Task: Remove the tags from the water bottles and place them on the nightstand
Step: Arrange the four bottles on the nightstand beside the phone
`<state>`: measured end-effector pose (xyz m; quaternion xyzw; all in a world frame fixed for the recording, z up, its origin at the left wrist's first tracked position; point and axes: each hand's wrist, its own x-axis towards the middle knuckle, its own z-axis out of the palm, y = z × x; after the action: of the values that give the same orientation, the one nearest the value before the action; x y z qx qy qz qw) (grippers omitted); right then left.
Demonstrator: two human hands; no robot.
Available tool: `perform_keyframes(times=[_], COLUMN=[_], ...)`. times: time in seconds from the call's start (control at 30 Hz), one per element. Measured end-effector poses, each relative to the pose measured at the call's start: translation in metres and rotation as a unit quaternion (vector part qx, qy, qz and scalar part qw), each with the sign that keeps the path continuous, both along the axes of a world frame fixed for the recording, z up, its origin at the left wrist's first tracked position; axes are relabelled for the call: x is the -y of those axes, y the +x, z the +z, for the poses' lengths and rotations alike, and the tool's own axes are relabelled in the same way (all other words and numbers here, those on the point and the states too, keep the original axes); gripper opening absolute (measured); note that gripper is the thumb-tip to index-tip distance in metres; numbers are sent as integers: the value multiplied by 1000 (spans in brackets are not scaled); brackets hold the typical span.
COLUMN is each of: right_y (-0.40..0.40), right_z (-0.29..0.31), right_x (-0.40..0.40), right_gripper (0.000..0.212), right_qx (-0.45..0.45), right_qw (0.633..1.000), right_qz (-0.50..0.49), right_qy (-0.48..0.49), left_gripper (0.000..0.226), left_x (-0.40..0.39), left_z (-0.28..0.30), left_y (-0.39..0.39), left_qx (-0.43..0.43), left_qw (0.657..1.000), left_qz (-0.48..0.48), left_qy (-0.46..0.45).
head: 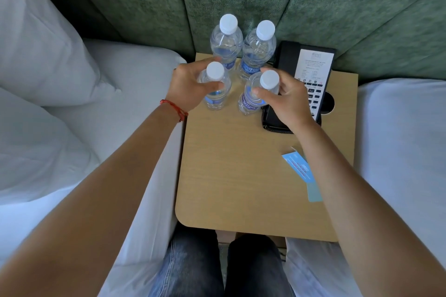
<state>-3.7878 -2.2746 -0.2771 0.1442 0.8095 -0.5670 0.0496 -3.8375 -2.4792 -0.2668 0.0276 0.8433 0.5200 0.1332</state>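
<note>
Four water bottles (241, 65) stand upper centre on the nightstand (229, 176). Left hand (190, 87) grips front-left bottle's shoulder; right hand (287, 101) pinches front-right bottle near its cap. Likely full: heavyish, thin walls flex, slick, so hold at neck. Blue tags (301, 171) lie centre-right, partly under the forearm. No tags visible on necks; phone (311, 75) half hidden.
</note>
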Motion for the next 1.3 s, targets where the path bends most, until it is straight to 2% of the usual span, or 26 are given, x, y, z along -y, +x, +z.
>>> perform_keyframes(times=[0.2,0.37,0.47,0.63,0.73,0.8,0.93,1.03,1.3], right_y=[10,13,8,3,3,3,5,7,3], right_z=[-1,-2,-1,3,3,3,4,3,5], right_x=[7,9,5,-3,-3,-2,5,10,7], right_gripper=[63,58,58,56,56,56,58,58,53], right_qx=[-10,-7,8,13,14,16,-2,-15,-3], right_qw=[999,996,998,1000,999,999,998,996,998], right_qz=[-28,-54,-29,6,10,11,-11,-32,-9], right_qy=[32,67,51,25,26,31,65,78,69], left_gripper=[55,54,51,53,58,59,62,60,53], left_x=[-6,-13,-6,15,17,11,-3,-5,13], left_z=[0,-2,-2,6,8,7,-1,-5,3], left_y=[13,16,10,-7,-8,-3,14,18,3], left_qx=[-16,-45,-35,5,17,5,-30,-40,-23], left_qw=[999,992,994,992,992,995,990,986,994], left_qz=[46,92,48,-86,-102,-66,70,98,-34], left_qy=[-10,-68,-88,-92,-69,-70,-115,-127,-99])
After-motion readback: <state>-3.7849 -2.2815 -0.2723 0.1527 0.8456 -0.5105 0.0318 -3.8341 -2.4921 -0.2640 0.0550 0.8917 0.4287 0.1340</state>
